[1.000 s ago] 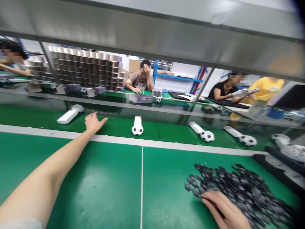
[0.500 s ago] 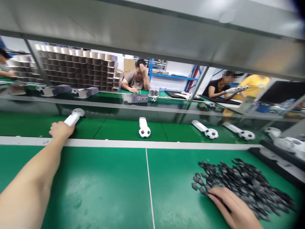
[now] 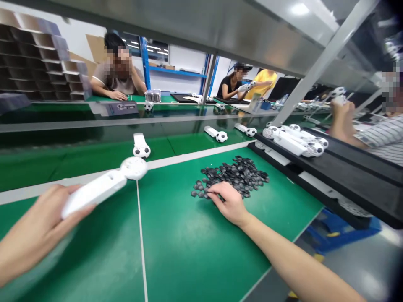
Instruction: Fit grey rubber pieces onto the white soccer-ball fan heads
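Note:
My left hand is closed around the handle of a white plastic piece with a round head, lifted above the green tabletop. The head points up and to the right; dark patches like those on the other pieces do not show on it. At the left edge of a pile of small black flat pieces, my right hand pinches thumb and fingers together on a small black piece. Several loose black pieces lie beside these fingertips.
White pieces with football-patterned heads lie along the green strip behind a pale rail. More rest on black trays at the right. A slanted metal post rises there. Co-workers sit across and at the right; stacked boxes stand far left.
My left hand has brought the white piece from the back strip toward me, over the table. My view has turned right. My right hand stays at the pile's left edge.

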